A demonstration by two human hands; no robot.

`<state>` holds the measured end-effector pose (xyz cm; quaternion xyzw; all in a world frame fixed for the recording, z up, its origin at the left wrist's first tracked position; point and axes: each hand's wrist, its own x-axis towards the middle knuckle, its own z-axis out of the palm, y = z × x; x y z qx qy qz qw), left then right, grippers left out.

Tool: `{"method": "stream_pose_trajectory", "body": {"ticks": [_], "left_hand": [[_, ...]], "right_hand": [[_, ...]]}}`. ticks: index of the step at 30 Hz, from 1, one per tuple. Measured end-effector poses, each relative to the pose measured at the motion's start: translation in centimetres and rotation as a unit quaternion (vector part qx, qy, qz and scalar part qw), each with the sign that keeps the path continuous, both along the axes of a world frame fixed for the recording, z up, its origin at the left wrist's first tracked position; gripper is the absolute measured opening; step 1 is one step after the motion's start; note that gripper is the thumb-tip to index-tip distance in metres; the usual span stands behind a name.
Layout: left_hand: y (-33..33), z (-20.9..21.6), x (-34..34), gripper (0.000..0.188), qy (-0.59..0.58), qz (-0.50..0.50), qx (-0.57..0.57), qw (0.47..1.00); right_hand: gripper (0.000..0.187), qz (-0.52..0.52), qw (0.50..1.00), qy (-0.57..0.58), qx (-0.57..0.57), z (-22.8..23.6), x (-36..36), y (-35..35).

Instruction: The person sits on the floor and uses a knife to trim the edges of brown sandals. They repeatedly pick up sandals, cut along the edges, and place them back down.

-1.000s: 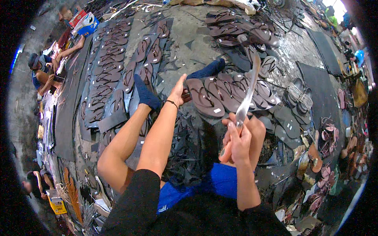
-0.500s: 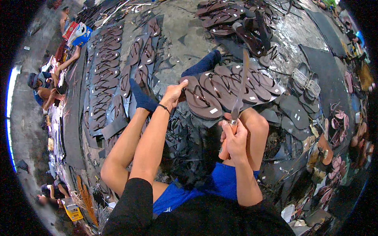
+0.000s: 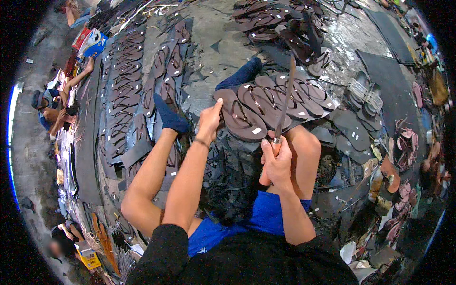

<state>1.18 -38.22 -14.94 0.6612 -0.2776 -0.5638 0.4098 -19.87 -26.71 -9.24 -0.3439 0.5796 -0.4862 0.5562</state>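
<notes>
On the floor between the seated person's legs, the left hand clasps the edge of a brown sandal atop a fanned stack, while the right hand is clenched around a long knife held blade-up just beside it.

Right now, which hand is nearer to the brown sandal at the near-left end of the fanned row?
Left. The left hand grips that brown sandal at its left edge. The right hand is just below it, apart, holding a long knife upright.
</notes>
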Motion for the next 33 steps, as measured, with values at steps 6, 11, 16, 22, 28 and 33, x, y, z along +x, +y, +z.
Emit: {"method": "stream_pose_trajectory", "body": {"ticks": [6, 11, 16, 22, 28, 33], "left_hand": [[7.0, 6.7, -7.5, 0.027, 0.282, 0.027, 0.022, 0.959], [7.6, 6.6, -1.8, 0.022, 0.293, 0.113, 0.002, 0.949], [7.7, 8.2, 0.7, 0.027, 0.194, 0.102, -0.007, 0.976], [8.9, 7.2, 1.6, 0.024, 0.199, 0.083, -0.015, 0.976], [11.1, 5.8, -0.2, 0.024, 0.254, 0.13, -0.021, 0.958], [12.7, 4.3, -1.5, 0.021, 0.324, 0.177, -0.021, 0.929]], "right_hand": [[0.045, 0.017, 0.996, 0.067, -0.057, -0.5, -0.4, 1.7], [0.043, 0.085, 0.996, -0.035, 0.004, 4.5, -1.3, 5.8], [0.042, 0.2, 0.963, 0.18, -0.008, 4.2, 0.1, 8.9], [0.033, 0.249, 0.929, 0.271, -0.03, 1.8, 1.8, 8.7], [0.025, 0.267, 0.905, 0.329, -0.038, 1.2, 2.4, 5.0], [0.027, 0.287, 0.897, 0.333, -0.051, -2.1, 2.7, 1.9]]}}
